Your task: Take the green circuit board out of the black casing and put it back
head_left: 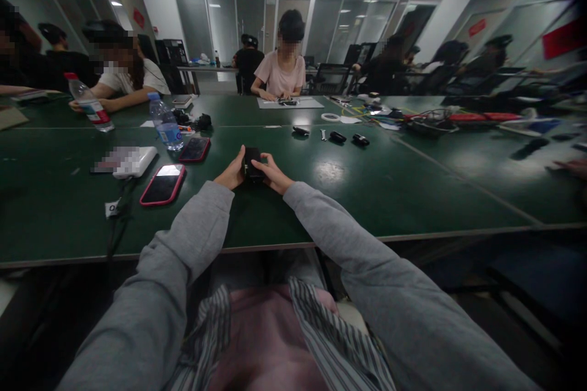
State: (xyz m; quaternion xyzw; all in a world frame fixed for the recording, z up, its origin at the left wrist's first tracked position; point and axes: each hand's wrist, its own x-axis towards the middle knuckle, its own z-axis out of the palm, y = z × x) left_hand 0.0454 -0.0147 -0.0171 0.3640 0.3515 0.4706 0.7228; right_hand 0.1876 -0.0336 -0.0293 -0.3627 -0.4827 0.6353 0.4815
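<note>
Between my two hands is a small black box-like object [252, 162], just above or on the green table; its exact kind I cannot make out. My left hand [233, 171] grips its left side, fingers pressed along the edge. On the other side my right hand [272, 173] is closed on it, with the thumb lying over its front face. A small light-coloured spot shows near its left edge. Farther forward and to the right lie several small black objects [338, 137] and a small wrench [323, 135].
Left of my hands are a phone in a pink-red case [163, 185], a second phone [195, 149], a water bottle [166, 125] and a white device [134, 162] with a cable. Across the green table [367, 195] a person [284, 70] works at a light mat. Cables [389, 113] lie at right.
</note>
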